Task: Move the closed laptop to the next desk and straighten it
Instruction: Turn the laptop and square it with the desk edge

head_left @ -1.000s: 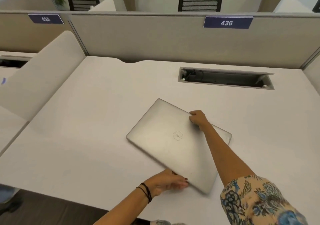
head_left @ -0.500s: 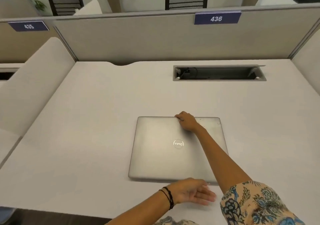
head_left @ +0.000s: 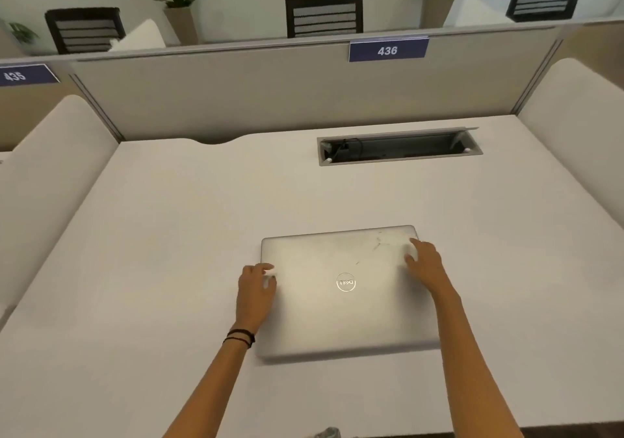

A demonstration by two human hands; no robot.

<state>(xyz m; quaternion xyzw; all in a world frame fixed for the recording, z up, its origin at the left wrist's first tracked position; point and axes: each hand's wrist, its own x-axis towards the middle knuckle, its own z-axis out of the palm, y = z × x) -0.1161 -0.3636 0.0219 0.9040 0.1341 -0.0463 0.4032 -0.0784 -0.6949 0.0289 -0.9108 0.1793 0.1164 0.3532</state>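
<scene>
The closed laptop (head_left: 344, 289) lies flat on the counter (head_left: 169, 235) under sign 436 (head_left: 387, 50), at about 6 o'clock from the open cable tray (head_left: 398, 147), its edges roughly square to the counter front. The left hand (head_left: 256, 285) has a loose, open grip pressed against the left edge at 9 o'clock, and the right hand (head_left: 423, 263) rests likewise at the 2 o'clock corner, neither clasping the lid. With only light side contact, an uneven nudge from one hand could swing the slick shell askew again or slide it toward the near edge.
</scene>
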